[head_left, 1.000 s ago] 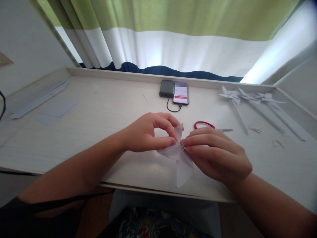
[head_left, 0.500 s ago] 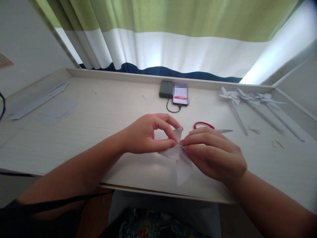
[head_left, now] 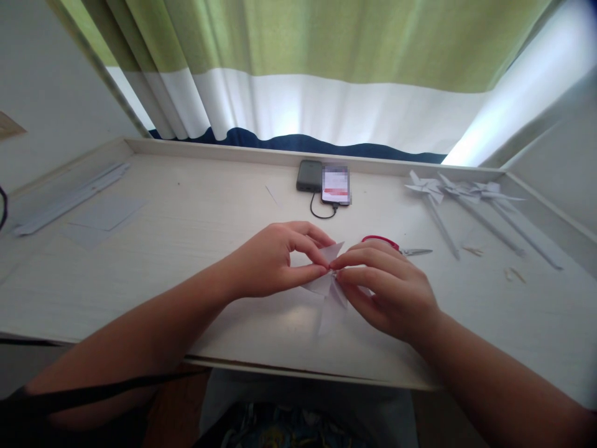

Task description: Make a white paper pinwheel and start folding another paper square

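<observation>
Between my two hands is a white paper pinwheel (head_left: 319, 285), its pointed blades spreading out above and below my fingers. My left hand (head_left: 275, 260) pinches it near the centre from the left, thumb and fingertips together. From the right, the thumb and fingers of my right hand (head_left: 392, 280) close on the same centre spot. The fingertips cover the middle, so what lies right under them is hidden. Just beyond my right hand lie scissors (head_left: 416, 252) with red handles, partly covered by its knuckles.
Several finished-looking paper pinwheels on sticks (head_left: 443, 227) lie at the right, near small pale scraps (head_left: 473, 251). A phone (head_left: 336, 185) is cabled to a dark power bank (head_left: 309, 176) at the back. Folded paper strips (head_left: 69, 200) and flat sheets (head_left: 108, 213) lie left.
The whole view has tilted slightly, shifting the desk things lower. Both hands stay at the pinwheel's centre; my right fingers have moved closer to the left ones, and the lower blades have turned a little.
</observation>
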